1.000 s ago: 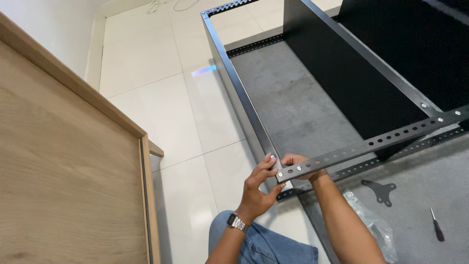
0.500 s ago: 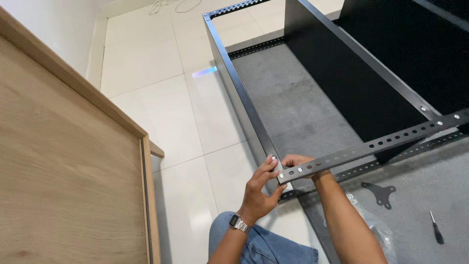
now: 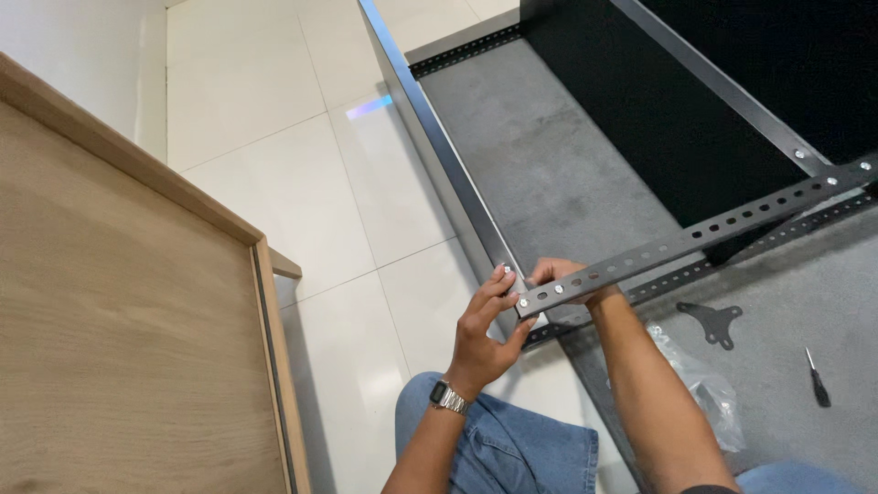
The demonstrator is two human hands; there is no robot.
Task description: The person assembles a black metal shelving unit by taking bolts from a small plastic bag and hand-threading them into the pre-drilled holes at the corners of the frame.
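Observation:
A dark slotted metal rail (image 3: 695,240) with a row of holes runs from the lower middle up to the right, above a black metal frame (image 3: 439,137) lying on a grey mat. My left hand (image 3: 485,329) pinches the rail's near end with fingers and thumb, at the frame's corner, where a small silver bolt shows. My right hand (image 3: 558,274) grips the same rail end from behind, its fingers partly hidden by the metal. A watch sits on my left wrist.
A wooden panel (image 3: 119,320) stands at the left. White floor tiles (image 3: 293,183) lie between it and the frame. On the grey mat (image 3: 567,155) lie a black bracket plate (image 3: 713,322), a clear plastic bag (image 3: 700,389) and a screwdriver (image 3: 816,378).
Both hands stay on the rail end at the frame corner. The rail's near end has shifted slightly, and the view has moved a little.

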